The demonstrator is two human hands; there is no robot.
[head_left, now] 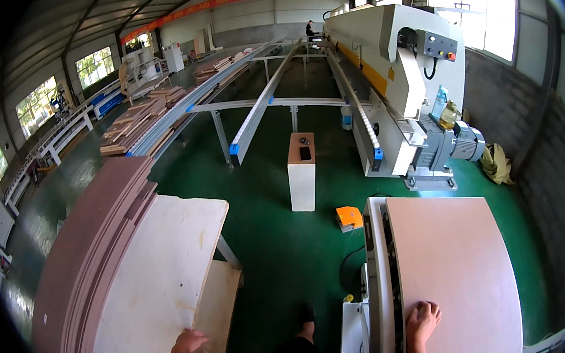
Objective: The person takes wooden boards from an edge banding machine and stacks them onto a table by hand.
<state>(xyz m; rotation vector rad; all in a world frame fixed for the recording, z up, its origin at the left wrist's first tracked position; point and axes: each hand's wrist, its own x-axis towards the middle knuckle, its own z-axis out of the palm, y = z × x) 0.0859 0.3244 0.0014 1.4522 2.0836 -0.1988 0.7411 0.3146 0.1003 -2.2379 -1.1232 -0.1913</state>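
Low at the left, my left hand [188,344] is by the right edge of a white tabletop board [161,254], its fingers extended and holding nothing I can see. On the right, my right hand [423,321] rests on a pale pinkish-tan panel [453,249] near its left side. Its fingers are curled in, with nothing visible in them. The panel lies flat on a stand or machine with a grey metal rail [382,268]. Stacked brown panels [88,261] lie along the left side of the white board. A lower wooden shelf [217,310] shows under that board.
Ahead stands a narrow box-shaped stand [303,185] with a dark phone [305,153] on top. An orange foot pedal [348,216] sits on the green floor. A long machine [379,54] runs along the right. Metal rails [266,107] and stacked boards [133,125] extend back; another person [311,31] is far off.
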